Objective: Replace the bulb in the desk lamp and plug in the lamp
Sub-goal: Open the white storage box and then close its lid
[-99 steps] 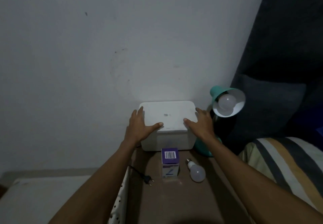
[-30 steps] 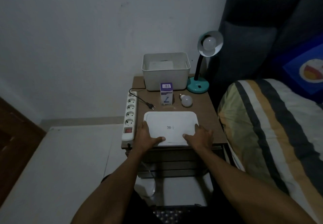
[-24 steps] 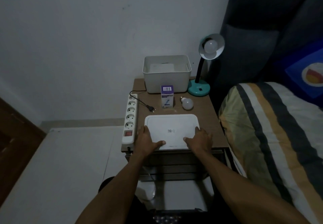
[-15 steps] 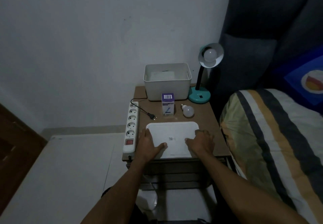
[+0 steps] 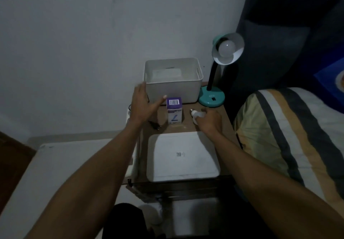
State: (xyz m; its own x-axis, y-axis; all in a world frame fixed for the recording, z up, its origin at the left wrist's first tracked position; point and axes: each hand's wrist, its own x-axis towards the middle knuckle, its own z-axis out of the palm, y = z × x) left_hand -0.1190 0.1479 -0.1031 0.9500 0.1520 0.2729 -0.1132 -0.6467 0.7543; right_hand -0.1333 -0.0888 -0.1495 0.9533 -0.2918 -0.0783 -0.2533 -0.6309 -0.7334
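Note:
A teal desk lamp stands at the back right of the nightstand, with a white bulb in its shade. My right hand lies over a loose white bulb on the tabletop, and its fingers curl round the bulb. A purple and white bulb box stands upright to the left of the bulb. The lamp's black plug lies unplugged on the wood. My left hand hovers with straight fingers beside the front left corner of a white bin.
The bin's white lid lies flat at the nightstand's front. A white power strip on the left edge is mostly hidden by my left arm. A striped bed lies on the right. The wall is behind.
Both hands have left the lid, which stays at the table's front. My right hand moved forward onto the loose bulb and my left hand moved up beside the bin.

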